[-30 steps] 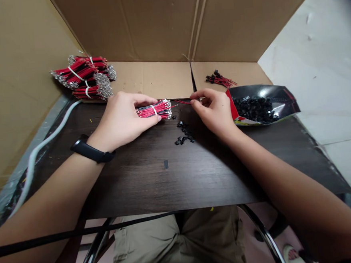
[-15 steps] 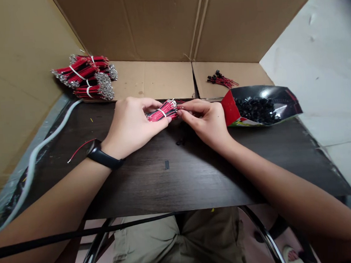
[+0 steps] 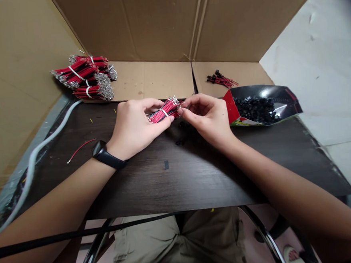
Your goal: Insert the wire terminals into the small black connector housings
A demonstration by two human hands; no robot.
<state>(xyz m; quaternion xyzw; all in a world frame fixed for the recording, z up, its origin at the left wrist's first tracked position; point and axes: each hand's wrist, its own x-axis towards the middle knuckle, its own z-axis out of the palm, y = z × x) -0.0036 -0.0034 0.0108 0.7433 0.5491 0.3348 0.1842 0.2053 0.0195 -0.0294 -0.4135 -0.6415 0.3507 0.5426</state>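
Note:
A bundle of red and black wires with a white tie round its middle lies in my left hand. The thumb runs along its near side and the fingers curl behind it. Silvery metal terminals stick out at the bundle's right end. There my right hand has thumb and forefinger pinched on a wire among those tips; the exact grip is partly hidden by the fingers. Small black plastic pieces lie on the dark table below the hands.
More tied wire bundles are piled at the back left on cardboard. Wires with black connectors lie at the back right. An open box of black connectors stands right of my hand. One loose red wire lies left. Cardboard walls enclose the back.
Both hands and the bundle have shifted slightly to the right. My right fingertips have moved a little at the terminal end, and the red wire between them shows less.

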